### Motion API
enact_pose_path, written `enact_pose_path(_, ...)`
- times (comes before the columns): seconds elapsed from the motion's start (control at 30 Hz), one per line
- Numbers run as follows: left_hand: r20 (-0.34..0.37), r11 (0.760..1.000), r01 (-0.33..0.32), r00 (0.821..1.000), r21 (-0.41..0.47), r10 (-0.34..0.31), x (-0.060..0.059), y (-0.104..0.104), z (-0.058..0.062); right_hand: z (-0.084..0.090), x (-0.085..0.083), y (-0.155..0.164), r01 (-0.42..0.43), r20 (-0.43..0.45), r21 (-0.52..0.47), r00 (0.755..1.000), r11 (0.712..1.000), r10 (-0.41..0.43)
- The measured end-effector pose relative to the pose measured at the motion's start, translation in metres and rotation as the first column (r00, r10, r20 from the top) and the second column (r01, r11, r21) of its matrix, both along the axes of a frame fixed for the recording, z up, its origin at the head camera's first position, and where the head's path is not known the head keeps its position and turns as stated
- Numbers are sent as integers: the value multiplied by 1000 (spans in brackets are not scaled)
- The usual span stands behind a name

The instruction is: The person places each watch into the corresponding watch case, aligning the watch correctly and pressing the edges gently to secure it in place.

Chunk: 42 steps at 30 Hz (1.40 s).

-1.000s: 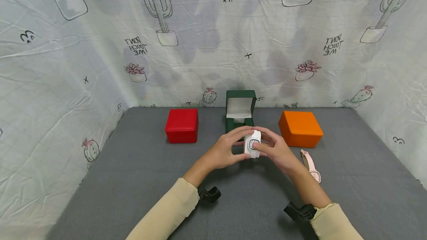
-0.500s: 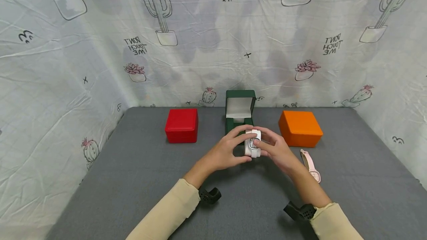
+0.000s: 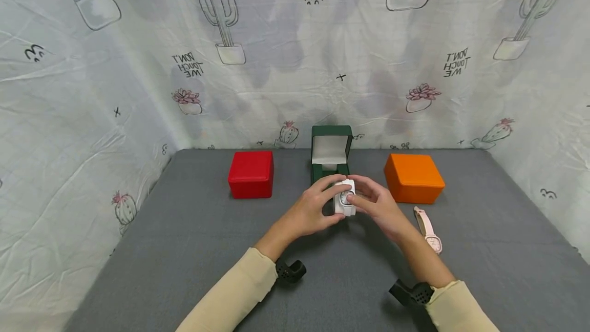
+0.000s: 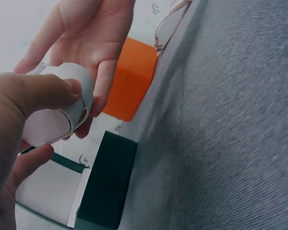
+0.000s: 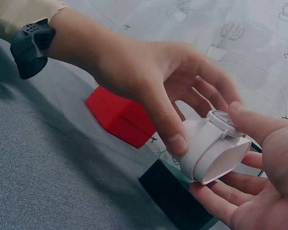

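A white wristwatch (image 5: 208, 140) is wrapped round a white watch cushion (image 5: 189, 130), held up over the table before the open green watch box (image 3: 332, 130). My left hand (image 3: 310, 212) grips the cushion's left side; its thumb lies low and its fingers reach over the top edge. From the other side my right hand (image 3: 384, 211) pinches the watch, the thumb lying on the dial and the other fingers behind. In the right wrist view the cushion's pale end faces the right palm. The hands partly hide the green box's lower front.
A closed red box (image 3: 251, 173) stands at the back left of the grey table (image 3: 207, 250). At the back right is a closed orange box (image 3: 413, 177). A pink-strapped watch (image 3: 428, 229) lies in front of it, beside the right forearm. Patterned cloth (image 3: 276, 29) hangs behind the table.
A left finger has come off the cushion's back and now lies across the watch's upper front. Both hands and the watch have shifted slightly left. The boxes and pink watch stay put.
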<state>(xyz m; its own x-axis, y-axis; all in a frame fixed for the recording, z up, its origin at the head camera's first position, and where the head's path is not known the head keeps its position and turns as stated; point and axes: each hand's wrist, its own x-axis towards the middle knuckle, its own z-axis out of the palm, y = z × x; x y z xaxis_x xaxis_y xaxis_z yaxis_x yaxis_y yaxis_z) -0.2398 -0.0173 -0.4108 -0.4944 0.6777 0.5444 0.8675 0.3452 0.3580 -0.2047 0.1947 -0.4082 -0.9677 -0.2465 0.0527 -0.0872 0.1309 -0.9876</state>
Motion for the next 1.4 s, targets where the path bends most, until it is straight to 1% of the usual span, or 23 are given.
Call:
enact_pose_path(0.17, 43, 999, -33, 999, -12, 33, -9, -1, 0, -2, -5, -1, 31, -26, 12, 999, 999, -31)
enact_pose_path(0.33, 82, 997, -63, 994, -54, 68, -20, -5, 0, -7, -15, -7, 73, -85, 66, 994, 995, -67)
enact_pose_path(0.4, 98, 995, -71, 992, -73, 78, -25, -6, 0, -7, -18, -9, 86, -97, 68, 992, 994, -79)
enact_pose_path(0.57, 155, 993, -66, 985, -98, 81, -37, -6, -3, -9, -29, -16, 104, -90, 54, 991, 993, -99)
enact_pose_path(0.73, 217, 994, -59, 973, -93, 78, -50, -4, -4, -8, -38, -20, 138, -84, 55, 987, 989, -133)
enact_pose_path(0.9, 277, 991, -74, 955, -115, 103, -60, 1, -1, -8, -43, -21, 196, -127, 81, 974, 977, -185)
enact_pose_path(1.03, 273, 981, -83, 953, -177, 130, -65, 3, 0, -12, -45, -22, 221, -155, 98, 966, 970, -205)
enact_pose_path(1.17, 262, 967, -84, 954, -239, 148, -68, 3, 0, -15, -47, -22, 239, -143, 119, 964, 964, -222)
enact_pose_path(1.27, 267, 966, -79, 953, -246, 146, -70, 4, -2, -17, -48, -25, 256, -145, 154, 961, 954, -234)
enact_pose_path(1.4, 281, 969, -73, 949, -237, 141, -73, 4, -4, -18, -50, -29, 292, -188, 227, 949, 929, -252)
